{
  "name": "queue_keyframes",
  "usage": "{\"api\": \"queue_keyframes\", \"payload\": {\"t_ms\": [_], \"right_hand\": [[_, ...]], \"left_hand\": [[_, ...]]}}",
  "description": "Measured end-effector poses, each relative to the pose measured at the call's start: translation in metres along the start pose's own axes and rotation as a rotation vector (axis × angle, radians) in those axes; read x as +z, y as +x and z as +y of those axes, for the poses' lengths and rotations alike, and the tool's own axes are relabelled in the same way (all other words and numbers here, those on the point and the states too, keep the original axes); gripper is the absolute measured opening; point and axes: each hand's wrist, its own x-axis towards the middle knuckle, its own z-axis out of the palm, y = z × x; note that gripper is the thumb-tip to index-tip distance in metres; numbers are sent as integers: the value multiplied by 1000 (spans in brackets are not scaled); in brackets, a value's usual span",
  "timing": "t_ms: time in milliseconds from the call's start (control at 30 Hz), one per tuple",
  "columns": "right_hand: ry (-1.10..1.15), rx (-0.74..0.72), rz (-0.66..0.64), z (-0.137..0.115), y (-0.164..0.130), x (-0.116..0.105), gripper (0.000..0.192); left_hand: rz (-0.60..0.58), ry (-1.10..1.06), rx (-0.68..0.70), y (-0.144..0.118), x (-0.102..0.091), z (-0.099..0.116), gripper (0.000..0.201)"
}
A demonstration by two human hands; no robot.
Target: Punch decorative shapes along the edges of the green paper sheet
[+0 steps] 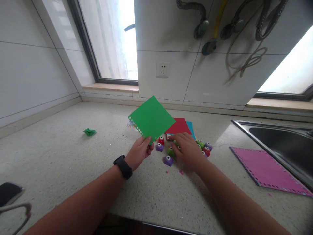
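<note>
My left hand [144, 147] pinches the lower corner of a green sheet of paper [153, 119], held up off the counter. Small star-shaped holes run along the sheet's lower left edge. My right hand [187, 148] reaches down among several small craft punches, its fingers bent over them; whether it grips one is hidden. A purple punch [168, 160], a green punch [170, 151] and a red punch [161, 140] stand to the left of that hand. Another red punch [206, 150] sits to its right. Behind it lie a red sheet [182, 125] and a blue sheet [190, 127].
A pink sheet [269, 168] with punched edges lies at the right, beside the steel sink [244, 125]. A crumpled green piece [89, 132] rests on the left of the speckled counter [73, 156]. A dark phone-like object [9, 193] and a cable [19, 205] are at the far left.
</note>
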Motion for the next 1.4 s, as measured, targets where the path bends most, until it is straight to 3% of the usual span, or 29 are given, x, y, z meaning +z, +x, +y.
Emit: {"api": "queue_keyframes", "payload": {"t_ms": [200, 433, 700, 933, 1133, 1400], "right_hand": [[-95, -78, -171, -21, 6, 4, 33], [-58, -110, -248, -24, 6, 3, 37], [-40, -63, -239, -22, 6, 2, 34], [-113, 74, -139, -18, 4, 6, 28], [-145, 124, -196, -19, 5, 10, 27], [-148, 83, -181, -15, 2, 21, 31]], "left_hand": [[-23, -17, 11, 1, -1, -2, 40], [-48, -63, -1, 2, -2, -4, 40], [-119, -11, 5, 2, -4, -4, 36], [-132, 25, 6, 3, -8, -8, 33], [-178, -19, -4, 6, -12, -14, 25], [-175, -17, -29, 7, -14, -16, 24]]}}
